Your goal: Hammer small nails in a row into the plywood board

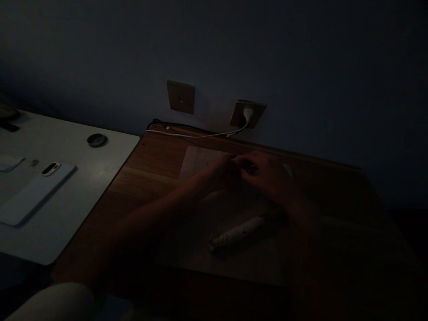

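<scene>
The scene is very dark. My left hand (219,171) and my right hand (267,176) meet over the far part of a pale sheet of paper (197,158). Fingers of both hands are bent together around something small and dark between them, too dim to make out. On the near part of the sheet, below my right hand, lies a thick stick (237,234), whitish and speckled, with a dark, rough left end and a browner right end. My right wrist and forearm are close to that right end.
The sheet lies on a wooden table (143,178) against the wall. A white table (83,200) adjoins at left, bearing a white phone (33,196) and a round dark lid (96,140). A white cable (200,135) runs from a wall socket (239,113) along the back edge.
</scene>
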Demonstrator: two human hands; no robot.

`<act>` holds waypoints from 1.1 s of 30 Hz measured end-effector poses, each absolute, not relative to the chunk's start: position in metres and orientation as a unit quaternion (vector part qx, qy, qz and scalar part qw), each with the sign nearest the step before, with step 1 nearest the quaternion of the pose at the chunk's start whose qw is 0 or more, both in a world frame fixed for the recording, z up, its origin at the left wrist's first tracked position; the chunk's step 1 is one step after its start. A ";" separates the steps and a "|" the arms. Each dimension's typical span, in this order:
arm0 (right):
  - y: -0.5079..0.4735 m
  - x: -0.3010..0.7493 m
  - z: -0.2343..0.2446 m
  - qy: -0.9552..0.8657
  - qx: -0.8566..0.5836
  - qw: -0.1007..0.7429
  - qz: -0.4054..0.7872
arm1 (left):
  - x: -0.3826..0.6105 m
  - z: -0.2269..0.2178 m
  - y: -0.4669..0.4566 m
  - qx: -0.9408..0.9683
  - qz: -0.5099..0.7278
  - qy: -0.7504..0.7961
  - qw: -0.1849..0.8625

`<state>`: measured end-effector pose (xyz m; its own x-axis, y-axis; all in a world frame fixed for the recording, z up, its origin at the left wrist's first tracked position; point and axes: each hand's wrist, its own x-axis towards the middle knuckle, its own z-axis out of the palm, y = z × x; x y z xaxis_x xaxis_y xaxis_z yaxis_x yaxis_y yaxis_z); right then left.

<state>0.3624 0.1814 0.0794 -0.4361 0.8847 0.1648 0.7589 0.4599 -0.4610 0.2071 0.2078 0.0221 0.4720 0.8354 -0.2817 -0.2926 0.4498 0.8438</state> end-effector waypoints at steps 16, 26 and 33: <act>0.167 0.385 0.106 -0.816 -0.477 0.325 0.026 | 0.200 0.036 0.183 0.845 0.105 0.351 0.390; 0.166 0.386 0.105 -0.822 -0.480 0.305 0.024 | 0.191 0.048 0.179 0.927 0.042 0.232 0.291; 0.150 0.385 0.130 -0.814 -0.473 0.333 -0.051 | 0.166 0.085 0.177 0.917 0.070 0.242 0.311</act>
